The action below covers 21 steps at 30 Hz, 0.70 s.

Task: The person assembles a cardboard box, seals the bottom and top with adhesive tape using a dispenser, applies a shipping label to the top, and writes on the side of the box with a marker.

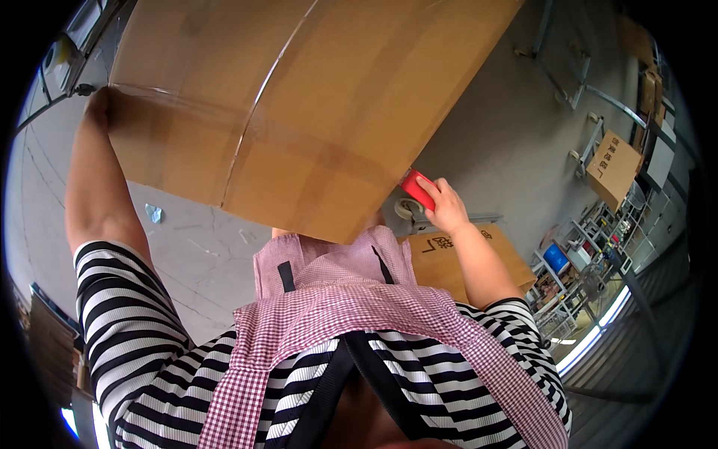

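Observation:
A large brown cardboard box (336, 97) is tilted up in front of me and fills the upper middle. A shiny strip of clear tape (247, 127) runs along its seam. At the far left corner of the box, my left hand (99, 103) grips the edge, its fingers mostly hidden behind the cardboard. My right hand (446, 207) is closed around a red hand-held tool (419, 188) that looks like a tape dispenser. Its front end meets the lower right edge of the box.
Beneath my right forearm lies another printed carton (471, 258), with a pale round wheel (409, 209) beside it. Wheeled metal frames (591, 142) stand to the right, near a smaller carton (613, 169). Cluttered shelving with a blue container (556, 258) is farther right. A crumpled scrap (153, 213) lies on the floor.

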{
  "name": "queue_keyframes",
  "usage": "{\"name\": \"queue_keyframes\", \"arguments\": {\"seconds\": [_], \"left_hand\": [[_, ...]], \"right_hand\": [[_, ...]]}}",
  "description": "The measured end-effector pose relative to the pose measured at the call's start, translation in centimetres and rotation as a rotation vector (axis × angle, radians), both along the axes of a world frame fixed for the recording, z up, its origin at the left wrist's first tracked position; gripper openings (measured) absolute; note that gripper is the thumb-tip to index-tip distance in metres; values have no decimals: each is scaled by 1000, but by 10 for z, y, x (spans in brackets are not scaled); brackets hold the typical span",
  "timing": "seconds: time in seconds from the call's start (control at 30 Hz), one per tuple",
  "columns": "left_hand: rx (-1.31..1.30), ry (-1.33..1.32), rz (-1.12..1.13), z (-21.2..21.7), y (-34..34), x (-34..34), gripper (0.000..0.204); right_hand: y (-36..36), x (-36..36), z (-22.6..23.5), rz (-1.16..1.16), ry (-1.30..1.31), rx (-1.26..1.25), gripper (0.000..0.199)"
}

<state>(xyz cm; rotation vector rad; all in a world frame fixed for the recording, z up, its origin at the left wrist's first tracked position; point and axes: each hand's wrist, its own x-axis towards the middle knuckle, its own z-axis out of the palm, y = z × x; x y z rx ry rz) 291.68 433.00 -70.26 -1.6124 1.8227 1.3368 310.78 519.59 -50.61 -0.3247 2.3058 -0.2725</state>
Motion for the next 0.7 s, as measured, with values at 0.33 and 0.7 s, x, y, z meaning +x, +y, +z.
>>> {"name": "queue_keyframes", "arguments": {"seconds": [0.33, 0.7], "left_hand": [[-570, 540, 127, 67, 87, 20, 40], [918, 124, -296, 270, 496, 205, 52]], "right_hand": [[4, 24, 14, -173, -131, 174, 64], [-62, 46, 176, -265, 370, -542, 73]]}}
